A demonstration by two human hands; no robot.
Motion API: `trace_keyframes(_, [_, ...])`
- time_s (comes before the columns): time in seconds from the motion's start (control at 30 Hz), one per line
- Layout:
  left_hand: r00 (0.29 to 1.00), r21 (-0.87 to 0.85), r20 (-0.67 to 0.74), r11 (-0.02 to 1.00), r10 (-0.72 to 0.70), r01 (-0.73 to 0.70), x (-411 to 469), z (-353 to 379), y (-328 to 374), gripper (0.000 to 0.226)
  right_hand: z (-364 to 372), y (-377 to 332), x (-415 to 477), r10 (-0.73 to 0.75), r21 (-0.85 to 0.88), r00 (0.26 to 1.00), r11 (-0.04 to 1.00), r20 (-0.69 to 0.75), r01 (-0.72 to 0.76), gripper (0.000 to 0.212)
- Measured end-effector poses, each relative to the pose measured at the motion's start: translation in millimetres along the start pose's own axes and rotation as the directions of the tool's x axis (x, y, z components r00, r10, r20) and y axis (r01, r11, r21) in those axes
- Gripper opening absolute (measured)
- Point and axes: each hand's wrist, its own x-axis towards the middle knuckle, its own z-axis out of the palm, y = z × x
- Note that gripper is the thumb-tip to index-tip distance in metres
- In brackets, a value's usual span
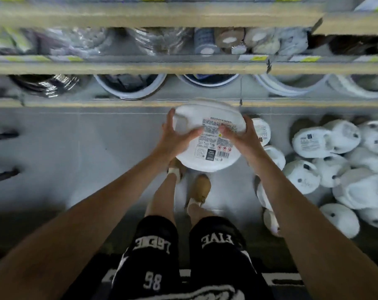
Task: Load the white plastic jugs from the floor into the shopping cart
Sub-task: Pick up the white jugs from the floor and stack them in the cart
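Note:
I hold one white plastic jug (207,135) in front of me above my feet, its printed label facing up. My left hand (175,137) grips its left side with the thumb curled over the top. My right hand (240,137) grips the right side, fingers spread over the label. Several more white jugs (339,167) lie in a heap on the grey floor at the right. No shopping cart is in view.
Store shelves (183,68) with buckets and packaged goods run across the top, right in front of me. Dark objects (1,172) lie on the floor at the far left. My legs and shoes stand below the held jug.

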Motion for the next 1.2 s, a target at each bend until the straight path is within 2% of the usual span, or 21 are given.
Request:
trace_keyframes(0.07, [0.999,-0.053,-0.045,0.999,-0.012,0.01,-36.2,-34.9,3.2,0.107,24.7,-22.1,-21.6,-0.031,-0.022,0.997,0.999,0.072,0.033,0.068])
trace_keyframes(0.23, [0.973,-0.229,-0.216,0.973,-0.081,0.031,-109.0,-106.9,-5.3,0.089,91.4,-67.5,-66.9,-0.062,-0.068,0.964,0.994,0.257,0.082,0.067])
trace_keyframes(0.37, [0.913,-0.312,-0.393,0.95,-0.11,-0.02,-167.0,-184.9,-18.1,0.104,169.1,-118.9,-109.1,-0.119,-0.113,0.904,0.977,0.411,0.179,0.062])
trace_keyframes(0.47, [0.85,-0.382,-0.502,0.922,-0.158,-0.054,-202.0,-237.2,-34.4,0.096,229.8,-152.9,-137.8,-0.139,-0.149,0.849,0.958,0.51,0.247,0.059])
trace_keyframes(0.57, [0.784,-0.402,-0.59,0.912,-0.193,-0.079,-237.7,-291.3,-49.0,0.087,294.9,-177.2,-165.6,-0.149,-0.18,0.801,0.935,0.58,0.305,0.068])
trace_keyframes(0.67, [0.745,-0.431,-0.638,0.892,-0.196,-0.135,-268.0,-347.9,-71.9,0.081,359.9,-197.3,-195.5,-0.174,-0.21,0.768,0.904,0.617,0.373,0.057])
trace_keyframes(0.77, [0.726,-0.469,-0.654,0.867,-0.212,-0.169,-290.3,-399.1,-94.0,0.095,418.6,-211.5,-216.8,-0.175,-0.265,0.745,0.862,0.644,0.432,0.056])
trace_keyframes(0.9, [0.71,-0.493,-0.671,0.843,-0.213,-0.213,-311.9,-457.8,-113.1,0.112,486.0,-231.2,-238.8,-0.203,-0.286,0.711,0.815,0.673,0.504,0.06])
trace_keyframes(0.97, [0.694,-0.495,-0.685,0.841,-0.223,-0.218,-318.0,-484.6,-122.8,0.113,516.3,-238.8,-247.3,-0.199,-0.286,0.682,0.799,0.703,0.528,0.064])
trace_keyframes(1.1, [0.667,-0.504,-0.699,0.84,-0.258,-0.203,-319.5,-539.8,-141.7,0.112,581.9,-254.1,-254.8,-0.142,-0.303,0.654,0.8,0.743,0.518,0.084])
trace_keyframes(1.2, [0.642,-0.529,-0.71,0.82,-0.288,-0.218,-313.4,-582.3,-156.4,0.111,631.8,-267.0,-255.4,-0.113,-0.299,0.623,0.801,0.774,0.518,0.078])
